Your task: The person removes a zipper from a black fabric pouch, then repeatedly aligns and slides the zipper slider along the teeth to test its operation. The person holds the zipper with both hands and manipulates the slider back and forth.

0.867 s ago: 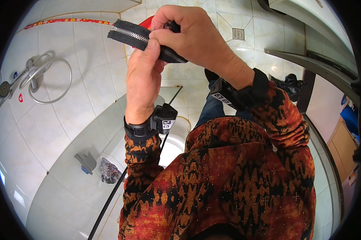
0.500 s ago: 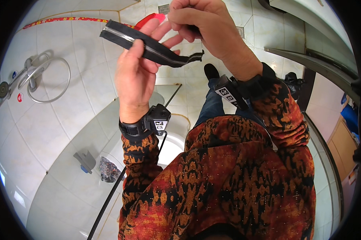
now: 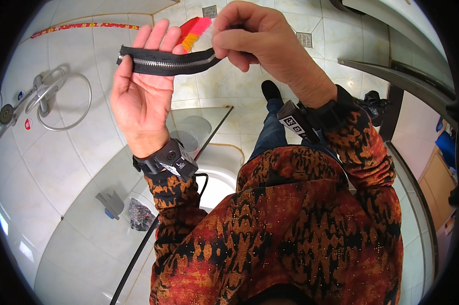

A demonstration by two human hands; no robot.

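Note:
A short black zipper (image 3: pixel 171 65) with silver metal teeth stretches between my hands. My left hand (image 3: pixel 145 96) is palm up, its fingers extended behind the tape. Its thumb presses at the zipper's left end, where a bit of metal shows. The right end is pinched between the thumb and fingers of my right hand (image 3: pixel 262 43); those fingers hide the very tip. The teeth face up toward me and look closed along the visible length.
Beyond my left fingers is a red brush (image 3: pixel 194 33) with pink and yellow bristles. A shower head (image 3: pixel 6 114) and hose hang on the tiled wall at left. Below lie a glass panel, a grey holder (image 3: pixel 110 203) and a white toilet (image 3: pixel 217 188). Floor drains (image 3: pixel 304 40) lie ahead.
My left hand has moved left and opened flatter, palm up. The zipper, whose right end hung loose before, is now stretched nearly level, with my right hand gripping that end.

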